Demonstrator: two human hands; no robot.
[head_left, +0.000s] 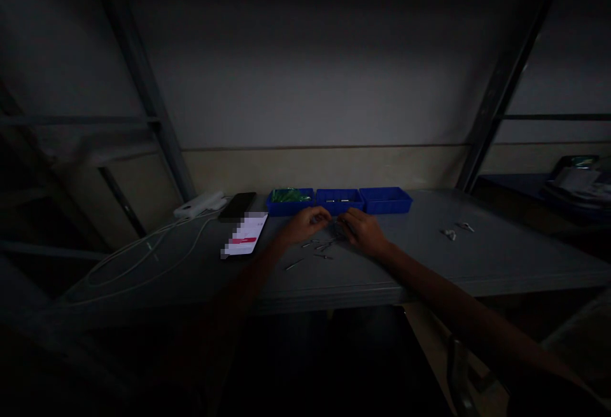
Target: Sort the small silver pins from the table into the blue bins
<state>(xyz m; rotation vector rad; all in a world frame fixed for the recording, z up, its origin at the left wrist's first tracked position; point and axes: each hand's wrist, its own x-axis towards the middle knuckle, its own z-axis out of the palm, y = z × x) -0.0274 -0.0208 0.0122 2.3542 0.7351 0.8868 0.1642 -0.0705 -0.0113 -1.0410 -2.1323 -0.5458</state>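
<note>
In dim light both hands meet over the desk, just in front of the blue bins. My left hand (306,223) has its fingers curled, the thumb and fingertips close together; anything between them is too small and dark to name. Close by on its right, my right hand (363,230) is closed, fingertips pointing toward the left one, and what it grips is hidden. Several thin metal pins or rods (294,264) lie scattered on the desk below and between the hands. The middle blue bin (340,198), holding a few shiny metal pieces, sits right behind them.
The left blue bin (290,207) holds green plastic packets; the right blue bin (386,202) stands beside the middle one. A lit phone (248,233), a dark phone (238,205) and a white power strip (199,205) with cables lie left. Small light-coloured pieces (449,234) lie right.
</note>
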